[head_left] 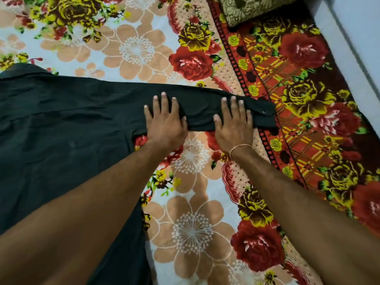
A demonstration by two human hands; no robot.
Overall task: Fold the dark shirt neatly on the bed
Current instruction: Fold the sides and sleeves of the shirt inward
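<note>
Floral-covered bed [191, 223]; pillow [253, 9] at far edge. Left hand [165, 122] and right hand [234, 123] flat, open, pressing dark shirt [61, 120] sleeve.

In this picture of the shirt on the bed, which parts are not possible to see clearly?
- Shirt, head view: its left part is cut off by the picture's left edge, and its lower body is hidden under the left forearm.
- Sleeve: partly covered by the left hand and right hand lying flat on it.
- Cuff button: too small to make out.
- Pillow: cut off by the top edge.

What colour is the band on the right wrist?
Gold-toned, a thin wristband; seen in the head view.
</note>
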